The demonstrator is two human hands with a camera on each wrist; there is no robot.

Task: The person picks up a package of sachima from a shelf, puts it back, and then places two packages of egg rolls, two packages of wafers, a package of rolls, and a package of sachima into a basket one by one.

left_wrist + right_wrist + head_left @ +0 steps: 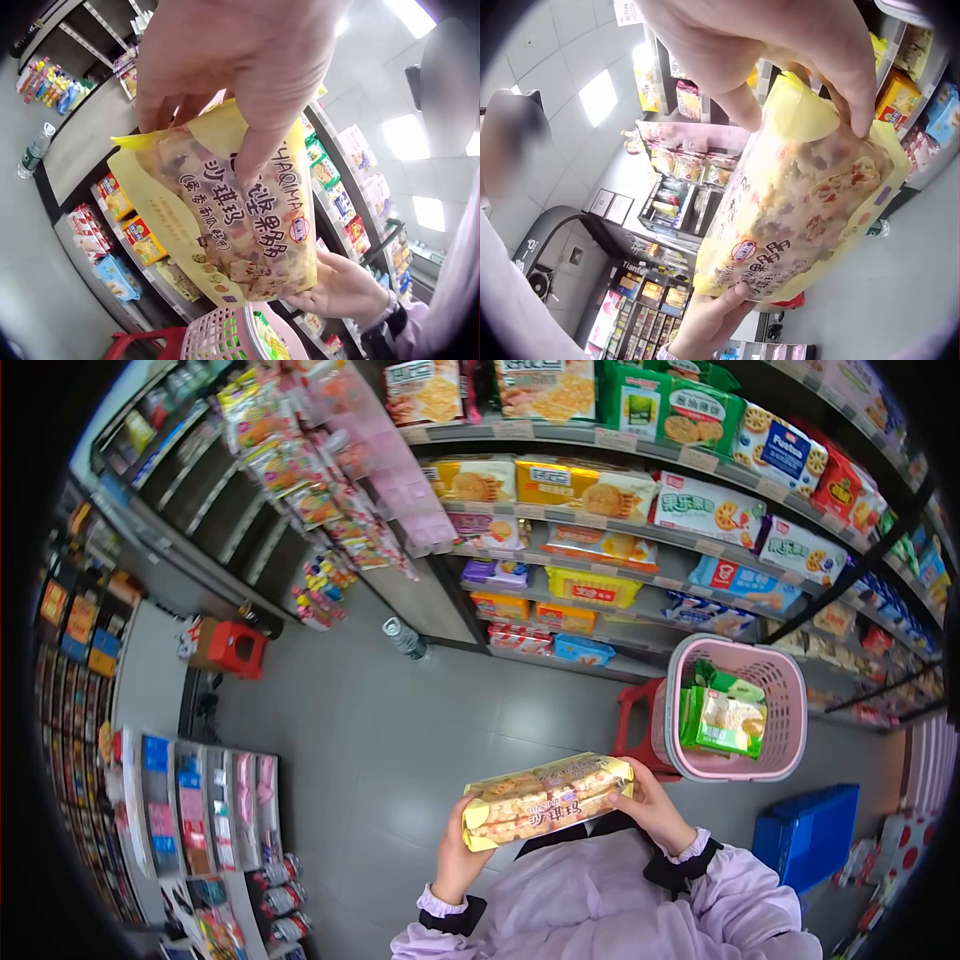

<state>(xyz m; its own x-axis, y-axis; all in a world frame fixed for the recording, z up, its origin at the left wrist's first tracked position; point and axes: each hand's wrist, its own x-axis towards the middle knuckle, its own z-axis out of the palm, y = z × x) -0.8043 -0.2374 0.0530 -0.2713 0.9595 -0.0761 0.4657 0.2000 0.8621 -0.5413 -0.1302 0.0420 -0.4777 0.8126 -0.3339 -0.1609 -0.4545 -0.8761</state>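
A yellow and clear package of pastry (548, 800) is held level between both hands in front of the body. The left hand (459, 860) grips its left end; in the left wrist view that hand's thumb (259, 154) presses on the printed face of the package (217, 217). At the opposite end the right hand (655, 807) holds on, thumb on the front. Up close in the right wrist view, the right hand (780, 52) pinches the yellow end of the package (795, 195), while the left hand (709, 322) supports the far end.
A pink basket (675, 730) with green packages (730, 720) stands on a red stool (632, 720) to the right. Snack shelves (560, 435) rise ahead. A water bottle (404, 638) stands on the floor, a blue bin (806, 835) lies at the right, and a display rack (205, 800) is at the left.
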